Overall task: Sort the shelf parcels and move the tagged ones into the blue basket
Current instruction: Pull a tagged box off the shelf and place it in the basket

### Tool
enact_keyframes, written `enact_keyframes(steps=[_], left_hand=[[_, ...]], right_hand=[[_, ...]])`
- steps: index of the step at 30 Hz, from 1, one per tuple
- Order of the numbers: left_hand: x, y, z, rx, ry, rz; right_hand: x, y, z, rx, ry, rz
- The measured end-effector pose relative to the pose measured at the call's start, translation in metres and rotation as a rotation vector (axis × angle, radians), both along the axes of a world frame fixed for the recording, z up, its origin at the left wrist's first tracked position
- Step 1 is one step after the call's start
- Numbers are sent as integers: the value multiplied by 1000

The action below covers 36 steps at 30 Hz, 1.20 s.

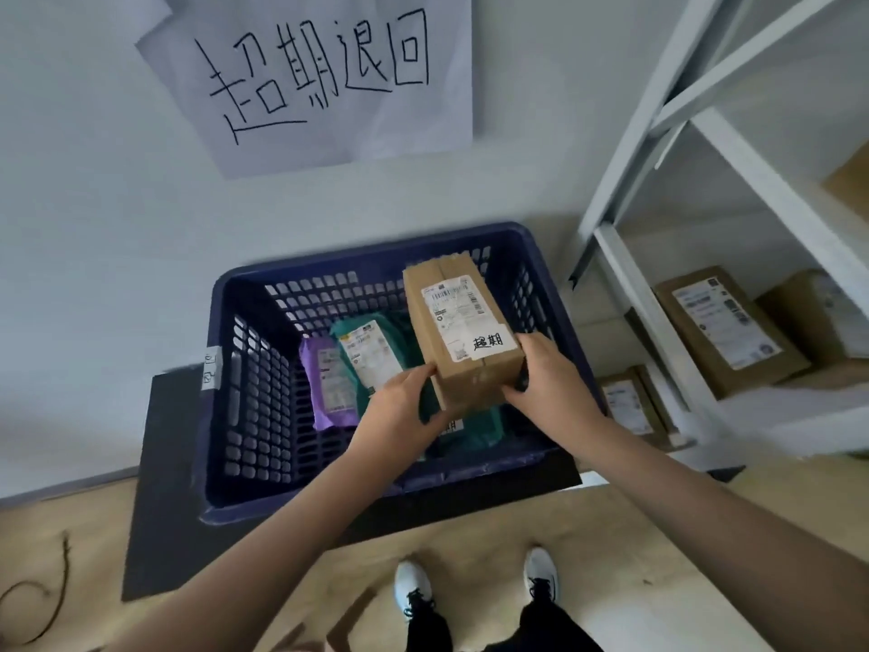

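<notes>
Two hands: both on one cardboard box (458,329), held above the open top of the blue basket (221,369).
Left hand (404,409): at the box's 7 o'clock corner, fingers curled against its near left side — fingertips hidden behind the box edge.
Right hand (548,374): at the box's 5 o'clock corner, thumb over the top edge, fingers wrapped under and out of sight.
Cardboard box: tilted, long axis running toward 12 o'clock; shipping label (454,305) on top, with a white tag (489,343) bearing handwritten characters at the label's 5 o'clock end. Printed label text too small to read.
Blue basket: slotted walls, standing on a dark platform (160,487) against the wall; near rim partly covered by the forearms.
Basket contents: purple mailer (329,383) at 9 o'clock of the box, green mailer (371,350) just beside it — the green one largely hidden under the box and left hand. More teal material at 6 o'clock; whether a separate parcel, cannot tell.
Wall sign (324,72): white paper at 12 o'clock, handwritten characters, top cut off by the frame.
Shelf unit (658,148): white, at 3 o'clock; labelled cardboard parcels (724,327) on its lower levels, blurred, some cut off at the edge.
Floor: white shoes (413,588) at 6 o'clock; a dark cord (56,590) at 8 o'clock.
</notes>
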<state>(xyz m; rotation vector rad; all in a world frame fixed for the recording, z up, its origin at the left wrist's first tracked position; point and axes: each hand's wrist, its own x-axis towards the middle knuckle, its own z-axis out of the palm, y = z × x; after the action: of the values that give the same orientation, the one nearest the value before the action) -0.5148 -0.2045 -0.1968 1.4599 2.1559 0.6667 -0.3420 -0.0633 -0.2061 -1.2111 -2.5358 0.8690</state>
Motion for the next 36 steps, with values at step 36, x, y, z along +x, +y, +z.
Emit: enact_keyframes(steps=[36], left_hand=[[-29,31,-35,-356,370,-67]], right_hand=[[-14,32,-16,155,-396,290]])
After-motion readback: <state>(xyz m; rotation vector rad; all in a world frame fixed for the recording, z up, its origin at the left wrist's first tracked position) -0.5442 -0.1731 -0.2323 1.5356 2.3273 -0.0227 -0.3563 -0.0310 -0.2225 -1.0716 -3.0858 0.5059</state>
